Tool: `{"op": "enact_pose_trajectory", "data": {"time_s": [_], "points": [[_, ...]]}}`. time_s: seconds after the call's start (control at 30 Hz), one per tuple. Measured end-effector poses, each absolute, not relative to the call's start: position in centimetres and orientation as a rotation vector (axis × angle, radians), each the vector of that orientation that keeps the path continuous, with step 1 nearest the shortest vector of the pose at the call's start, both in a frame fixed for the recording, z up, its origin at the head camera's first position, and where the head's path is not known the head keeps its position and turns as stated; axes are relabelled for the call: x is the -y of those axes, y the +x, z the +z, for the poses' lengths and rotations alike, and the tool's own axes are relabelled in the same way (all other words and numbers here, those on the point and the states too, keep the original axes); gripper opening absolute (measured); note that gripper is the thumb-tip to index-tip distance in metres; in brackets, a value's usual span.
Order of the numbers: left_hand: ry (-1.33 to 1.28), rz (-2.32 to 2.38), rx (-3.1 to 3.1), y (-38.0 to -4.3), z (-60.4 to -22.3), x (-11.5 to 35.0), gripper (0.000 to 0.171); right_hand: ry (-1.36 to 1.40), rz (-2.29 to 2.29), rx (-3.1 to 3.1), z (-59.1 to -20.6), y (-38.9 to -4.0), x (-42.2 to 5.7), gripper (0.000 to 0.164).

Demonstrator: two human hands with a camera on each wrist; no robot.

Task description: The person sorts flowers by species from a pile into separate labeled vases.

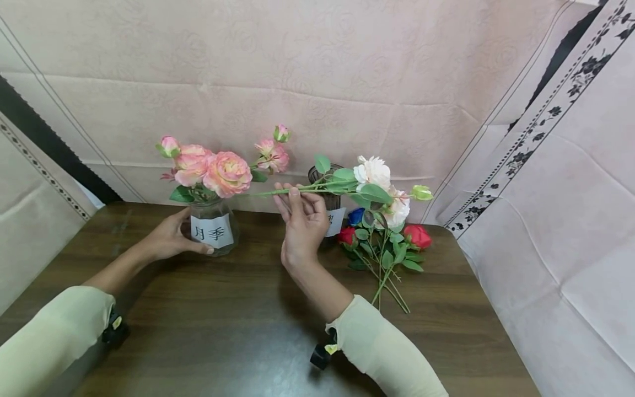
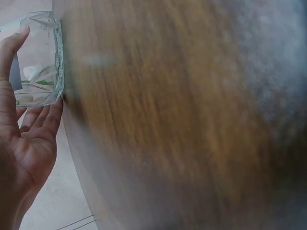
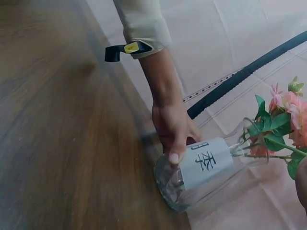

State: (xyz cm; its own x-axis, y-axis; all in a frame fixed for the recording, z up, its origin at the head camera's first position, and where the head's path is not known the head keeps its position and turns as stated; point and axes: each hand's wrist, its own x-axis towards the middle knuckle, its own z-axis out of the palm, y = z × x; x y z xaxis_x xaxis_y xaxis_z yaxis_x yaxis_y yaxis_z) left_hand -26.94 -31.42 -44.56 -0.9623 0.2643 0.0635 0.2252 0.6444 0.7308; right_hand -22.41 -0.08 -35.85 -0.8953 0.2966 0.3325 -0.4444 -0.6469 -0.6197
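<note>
In the head view my left hand [image 1: 171, 237] holds a clear glass vase [image 1: 229, 242] with a white label [image 1: 212, 231], its thumb across the front low down. Pink roses [image 1: 228, 173] stand in the vase. The left wrist view shows the vase's thick base [image 2: 58, 62] at the tabletop, fingers behind it. Just right of the vase my right hand [image 1: 305, 226] pinches the green stem [image 1: 263, 193] of a white artificial flower spray [image 1: 372, 173]. This stem lies nearly level, bare end leftward by the vase's mouth, blooms to the right.
A dark ribbed vase [image 1: 331, 201] with a label stands behind the right hand, partly hidden. Red roses [image 1: 418, 236] and a blue flower [image 1: 355, 216] lie on the brown table [image 1: 223, 331], stems toward the front. Pale cloth [image 1: 297, 55] hangs behind the table.
</note>
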Motion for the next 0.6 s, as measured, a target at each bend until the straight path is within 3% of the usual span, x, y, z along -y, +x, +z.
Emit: {"op": "enact_pose_trajectory", "data": {"time_s": [0.07, 0.3, 0.6], "points": [[0.415, 1.238, -2.804, -26.9, -44.6, 31.5, 0.120, 0.292, 2.516, 1.010, -35.6, -22.5, 0.6, 0.026], [0.423, 1.270, -2.793, -27.0, -44.8, 31.5, 0.114, 0.324, 2.523, 1.018, -35.4, -22.8, 2.4, 0.003], [0.410, 1.275, -2.793, -27.1, -45.0, 31.5, 0.111, 0.318, 2.494, 1.123, -35.5, -23.2, 4.2, 0.005]]}}
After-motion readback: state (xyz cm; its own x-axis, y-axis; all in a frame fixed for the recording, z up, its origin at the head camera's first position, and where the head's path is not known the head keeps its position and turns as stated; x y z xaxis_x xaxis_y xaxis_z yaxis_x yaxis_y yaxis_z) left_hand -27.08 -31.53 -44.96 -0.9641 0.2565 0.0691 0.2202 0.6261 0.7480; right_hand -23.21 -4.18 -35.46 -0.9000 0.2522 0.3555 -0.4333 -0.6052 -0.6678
